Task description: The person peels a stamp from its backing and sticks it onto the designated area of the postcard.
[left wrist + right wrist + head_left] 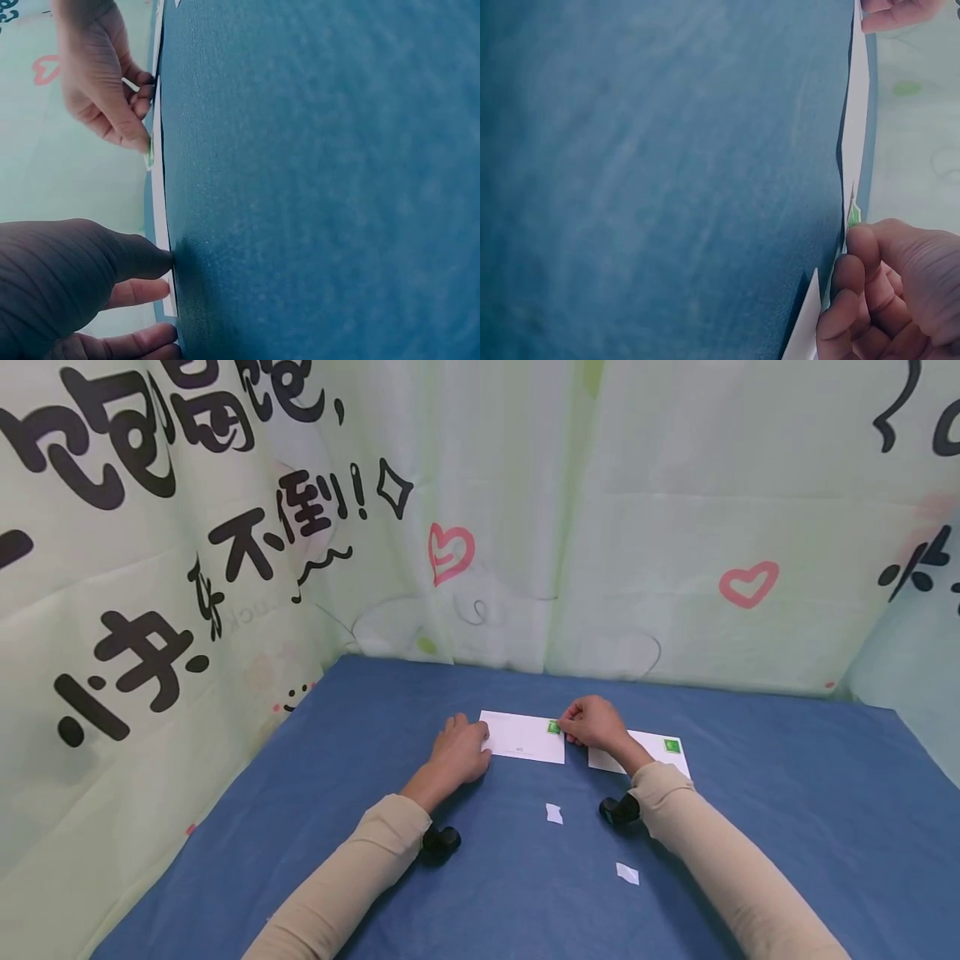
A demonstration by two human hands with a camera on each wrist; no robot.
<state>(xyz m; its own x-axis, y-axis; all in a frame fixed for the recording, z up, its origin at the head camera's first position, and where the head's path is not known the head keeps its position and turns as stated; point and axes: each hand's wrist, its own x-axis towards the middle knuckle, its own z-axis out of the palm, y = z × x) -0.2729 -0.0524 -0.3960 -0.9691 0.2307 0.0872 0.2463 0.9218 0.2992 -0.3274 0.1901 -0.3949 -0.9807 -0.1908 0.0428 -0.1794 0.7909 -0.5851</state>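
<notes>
A white envelope (517,740) with a small print near its lower edge lies flat on the blue cloth. My left hand (459,748) rests at its left end; in the left wrist view the thumb (146,257) and fairly straight fingers touch the edge. At the upper right corner, my right hand (594,723) pinches a green stamp (553,727) between thumb and forefinger, its other fingers curled. The right wrist view shows the stamp (854,215) tilted against the envelope's surface. Partly hidden under the right wrist is a second white envelope (675,763), with a green stamp on its upper right corner.
Two small white paper scraps (553,813) lie nearer me on the blue tablecloth (510,893). Black wrist cameras (440,843) hang beneath both wrists. Behind and to the left, a pale curtain (495,460) with lettering and pink hearts borders the table.
</notes>
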